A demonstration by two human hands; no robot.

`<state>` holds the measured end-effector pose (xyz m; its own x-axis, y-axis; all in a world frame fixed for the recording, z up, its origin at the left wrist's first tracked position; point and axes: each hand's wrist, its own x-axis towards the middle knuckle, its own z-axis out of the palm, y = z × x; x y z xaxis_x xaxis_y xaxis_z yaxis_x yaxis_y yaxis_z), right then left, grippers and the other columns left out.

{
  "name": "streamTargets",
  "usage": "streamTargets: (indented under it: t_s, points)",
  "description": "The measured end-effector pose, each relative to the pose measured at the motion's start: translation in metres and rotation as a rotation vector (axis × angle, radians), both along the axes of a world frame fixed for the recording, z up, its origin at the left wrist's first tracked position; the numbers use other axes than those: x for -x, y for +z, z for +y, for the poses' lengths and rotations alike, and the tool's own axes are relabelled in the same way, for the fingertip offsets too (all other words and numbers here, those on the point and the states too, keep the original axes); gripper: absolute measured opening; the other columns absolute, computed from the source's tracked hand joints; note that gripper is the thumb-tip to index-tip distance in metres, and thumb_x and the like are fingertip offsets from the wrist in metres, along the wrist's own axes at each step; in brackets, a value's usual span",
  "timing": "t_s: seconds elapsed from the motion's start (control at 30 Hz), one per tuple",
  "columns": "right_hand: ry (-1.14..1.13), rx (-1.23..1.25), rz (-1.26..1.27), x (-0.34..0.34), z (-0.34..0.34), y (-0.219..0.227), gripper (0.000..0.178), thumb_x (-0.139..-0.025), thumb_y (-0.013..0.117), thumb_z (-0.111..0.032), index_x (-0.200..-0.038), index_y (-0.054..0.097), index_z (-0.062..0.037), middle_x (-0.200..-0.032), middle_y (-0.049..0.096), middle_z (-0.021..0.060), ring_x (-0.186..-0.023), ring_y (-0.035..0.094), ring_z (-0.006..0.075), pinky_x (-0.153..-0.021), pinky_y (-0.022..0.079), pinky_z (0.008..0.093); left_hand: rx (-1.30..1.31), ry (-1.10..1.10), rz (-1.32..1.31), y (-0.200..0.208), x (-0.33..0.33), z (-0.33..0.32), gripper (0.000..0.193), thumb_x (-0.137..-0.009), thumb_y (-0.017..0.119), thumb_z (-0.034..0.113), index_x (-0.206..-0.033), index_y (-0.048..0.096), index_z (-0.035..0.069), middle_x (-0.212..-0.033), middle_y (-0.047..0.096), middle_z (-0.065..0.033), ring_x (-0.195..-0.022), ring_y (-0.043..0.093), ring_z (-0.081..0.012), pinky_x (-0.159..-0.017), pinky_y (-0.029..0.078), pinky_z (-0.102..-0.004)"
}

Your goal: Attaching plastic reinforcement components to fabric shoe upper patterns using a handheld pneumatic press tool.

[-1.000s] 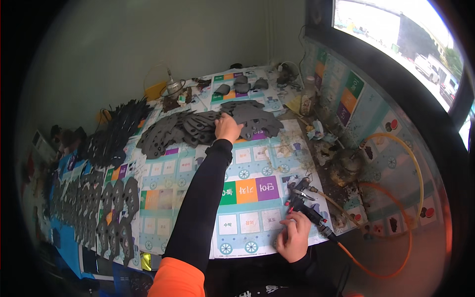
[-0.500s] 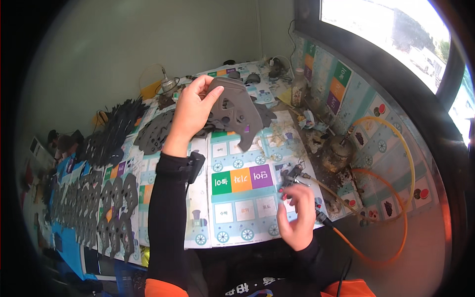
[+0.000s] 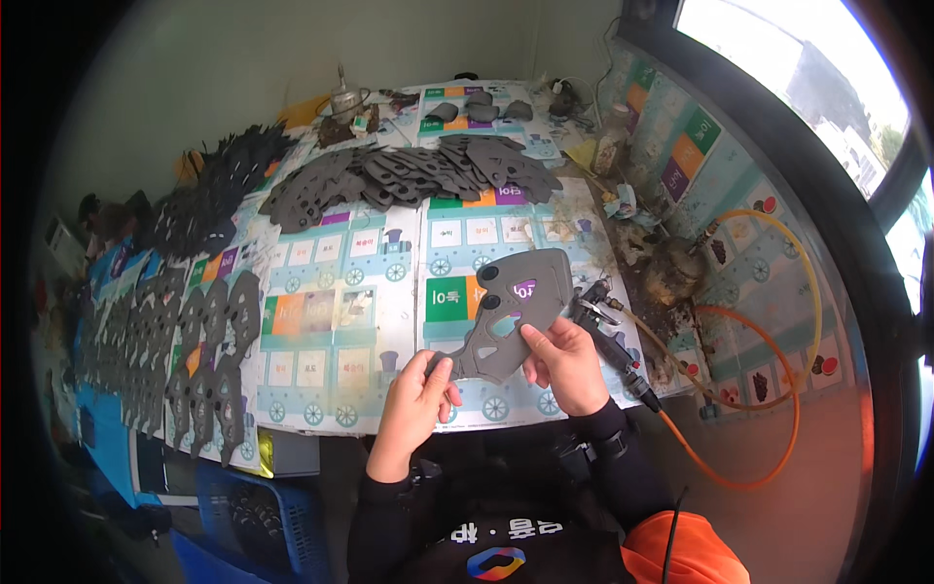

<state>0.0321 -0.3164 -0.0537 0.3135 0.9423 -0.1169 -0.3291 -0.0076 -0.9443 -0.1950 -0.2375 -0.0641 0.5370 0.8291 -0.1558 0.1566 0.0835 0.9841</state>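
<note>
Grey cut-out sheet (image 3: pixel 514 313) slants from lower left to upper right; left hand (image 3: pixel 416 401) pinches its lower tip; right hand (image 3: pixel 562 362) grips the edge midway.

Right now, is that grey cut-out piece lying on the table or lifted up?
Lifted up. The left hand pinches its narrow end and the right hand grips its lower edge, holding the grey piece above the table.

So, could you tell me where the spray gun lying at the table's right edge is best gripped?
Probably by its black handle, coming from the right hand's side. The spray gun lies flat just right of that hand, nozzle pointing up-left toward the grey cutout and handle trailing toward the person, where the orange hose joins. The handle looks like the longest bare part.
</note>
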Motion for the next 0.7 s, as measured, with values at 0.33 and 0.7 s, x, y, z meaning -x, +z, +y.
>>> streamTargets:
  t_s: [0.33,0.7]
  points:
    - [0.072,0.269,-1.692,-0.131,-0.031,-0.014,0.077,-0.073,0.092,-0.026,-0.133,0.055,0.0057,-0.125,0.056,0.0225,-0.121,0.052,0.0423,-0.103,0.048,0.0483,-0.249,0.111,0.318,-0.043,-0.004,-0.026,0.02,-0.105,0.063,0.02,-0.11,0.059,0.001,-0.068,0.067,-0.0151,-0.058,0.064,-0.0287,-0.056,0.047,-0.0404]
    - [0.211,0.385,-1.608,-0.122,-0.008,-0.008,0.061,-0.079,0.082,-0.011,-0.13,0.055,0.0075,-0.119,0.062,0.0221,-0.111,0.062,0.0345,-0.1,0.05,0.0411,-0.287,0.154,0.297,-0.051,0.002,-0.024,0.015,-0.105,0.06,0.013,-0.114,0.066,0.003,-0.077,0.068,-0.0242,-0.074,0.068,-0.0461,-0.065,0.051,-0.0509]
